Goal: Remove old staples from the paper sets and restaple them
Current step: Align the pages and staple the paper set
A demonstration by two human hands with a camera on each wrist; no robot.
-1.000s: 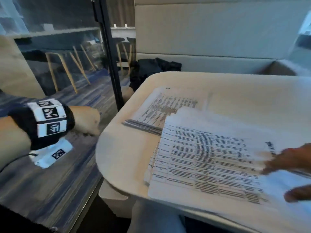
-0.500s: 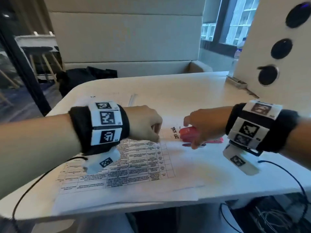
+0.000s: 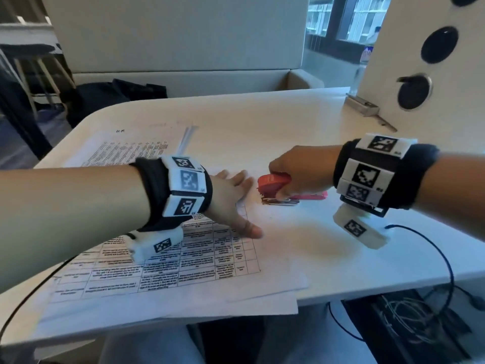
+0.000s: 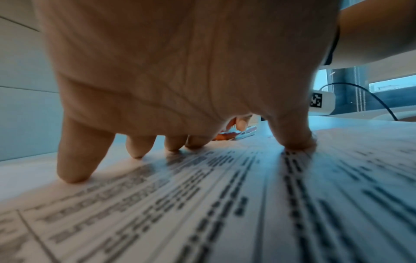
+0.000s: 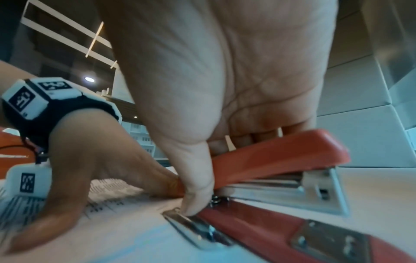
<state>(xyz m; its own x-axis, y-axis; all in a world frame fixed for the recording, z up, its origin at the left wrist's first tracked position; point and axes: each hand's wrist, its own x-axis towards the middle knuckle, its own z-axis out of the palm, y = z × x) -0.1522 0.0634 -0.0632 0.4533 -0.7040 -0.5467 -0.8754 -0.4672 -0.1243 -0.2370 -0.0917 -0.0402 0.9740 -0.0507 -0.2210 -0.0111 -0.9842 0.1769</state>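
Left hand (image 3: 231, 203) fingers flat on paper set (image 3: 168, 269), right hand (image 3: 296, 174) fingers gripping stapler (image 3: 273, 183) — bare table (image 3: 262, 119) beyond

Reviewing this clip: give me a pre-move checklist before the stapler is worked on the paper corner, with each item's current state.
1. Left hand flat, pressing the paper set down: ok.
2. Right hand grips the red stapler: ok.
3. Stapler's metal rear tip at the paper's edge: ok.
4. Old staple located: cannot tell.
5. Left fingers apart from the stapler: ok.
6. Sheets squared up: not ok, lower sheets stick out.
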